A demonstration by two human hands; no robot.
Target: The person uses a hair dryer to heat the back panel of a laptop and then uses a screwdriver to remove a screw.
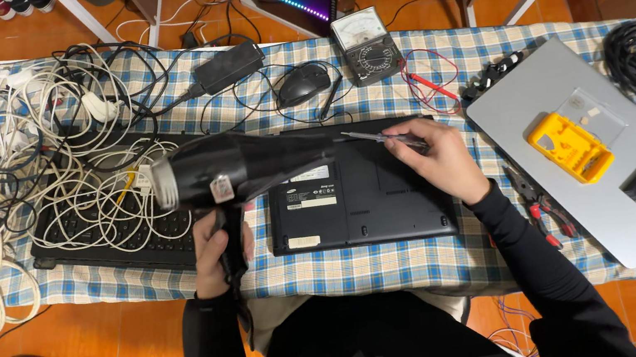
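Two hands work over a black laptop (360, 197) lying closed, underside up, on the checked cloth of the bench (365, 268). The left hand (216, 252) is wrapped tight round the handle of a black hair dryer (237, 172) (its nozzle lies over the laptop). The right hand (441, 156) pinches a screwdriver (379, 138), tip near the laptop's far edge.

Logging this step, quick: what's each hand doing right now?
Left hand: closed around the hair dryer handle.
Right hand: closed on a screwdriver over the laptop.
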